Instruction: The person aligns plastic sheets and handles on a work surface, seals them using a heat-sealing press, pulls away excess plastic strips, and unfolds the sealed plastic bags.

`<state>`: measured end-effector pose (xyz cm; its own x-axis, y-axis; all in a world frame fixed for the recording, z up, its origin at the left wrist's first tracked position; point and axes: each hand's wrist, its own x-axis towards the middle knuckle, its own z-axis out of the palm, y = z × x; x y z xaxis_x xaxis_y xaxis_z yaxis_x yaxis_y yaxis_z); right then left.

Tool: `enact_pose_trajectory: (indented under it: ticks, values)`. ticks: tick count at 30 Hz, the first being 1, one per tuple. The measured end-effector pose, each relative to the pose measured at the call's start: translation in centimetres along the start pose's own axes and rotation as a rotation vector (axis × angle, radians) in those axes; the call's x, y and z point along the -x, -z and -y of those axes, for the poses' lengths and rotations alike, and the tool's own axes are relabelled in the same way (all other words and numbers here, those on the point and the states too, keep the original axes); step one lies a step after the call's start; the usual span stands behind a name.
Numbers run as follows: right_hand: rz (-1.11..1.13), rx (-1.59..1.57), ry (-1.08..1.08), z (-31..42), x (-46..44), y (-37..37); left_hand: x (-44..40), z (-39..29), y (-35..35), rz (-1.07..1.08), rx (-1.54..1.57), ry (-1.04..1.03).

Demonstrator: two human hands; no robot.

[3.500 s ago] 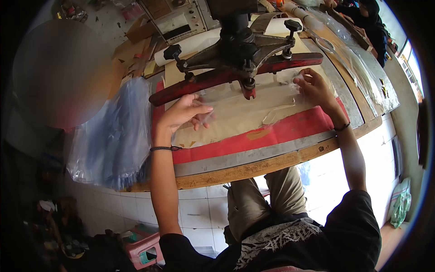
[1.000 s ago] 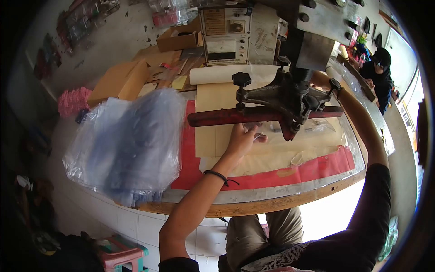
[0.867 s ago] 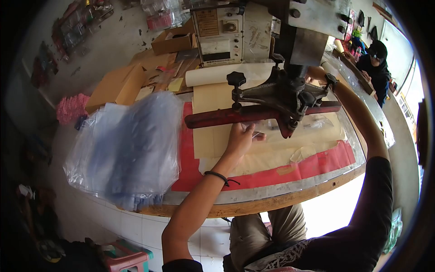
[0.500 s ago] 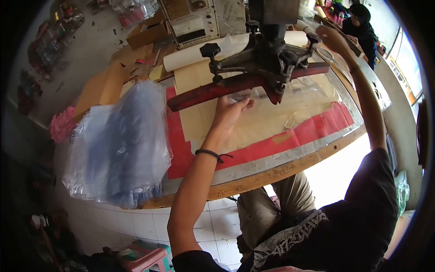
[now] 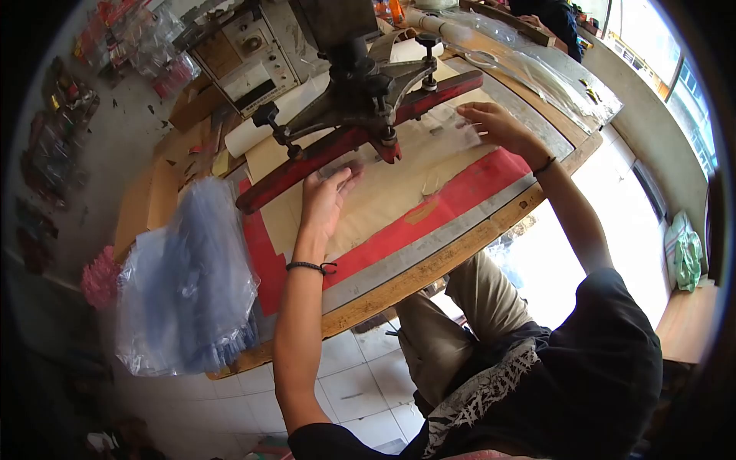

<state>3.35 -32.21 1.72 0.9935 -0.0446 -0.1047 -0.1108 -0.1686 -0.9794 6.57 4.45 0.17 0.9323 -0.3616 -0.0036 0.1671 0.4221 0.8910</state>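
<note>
My left hand (image 5: 326, 201) is at the left part of the red press bar (image 5: 307, 159), thumb and fingers closed on the edge of a clear plastic sheet. Right of the bar, my right hand (image 5: 502, 129) has its curved fingers at the other end of the clear plastic sheet (image 5: 462, 138), which looks slightly blurred there. The sheet lies over tan paper (image 5: 368, 218) on a red mat (image 5: 383, 253). Above them hangs the dark metal press head (image 5: 349, 96), its bar slanting across the work. Part of the sheet is hidden beneath the bar.
A pile of bluish clear plastic (image 5: 188, 287) hangs over the table's left edge. Behind are a control box (image 5: 249, 61), a white roll (image 5: 249, 136) and a cardboard box (image 5: 146, 201). Long clear strips (image 5: 556, 84) lie at the back right. Part of another person (image 5: 556, 19) shows beyond.
My right hand has come back from the far right side to the plastic sheet. My left hand stays at the sheet near the bar. The camera view has turned and shifted.
</note>
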Motion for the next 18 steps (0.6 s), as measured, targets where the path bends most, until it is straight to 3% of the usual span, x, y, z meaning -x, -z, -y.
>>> enact_pose_trajectory:
  ticks: [5, 12, 18]
  values:
    - [0.145, -0.064, 0.089, -0.5, -0.9, 0.7, -0.2, 0.1, 0.2, -0.035, -0.029, 0.019]
    - [0.157, -0.110, 0.057, 1.0, -0.3, 0.1, 0.3, -0.5, -0.3, -0.026, -0.044, 0.043]
    - [0.246, -0.378, 0.040, -0.9, -1.7, 0.5, 0.7, -0.9, -0.1, -0.064, -0.055, 0.055]
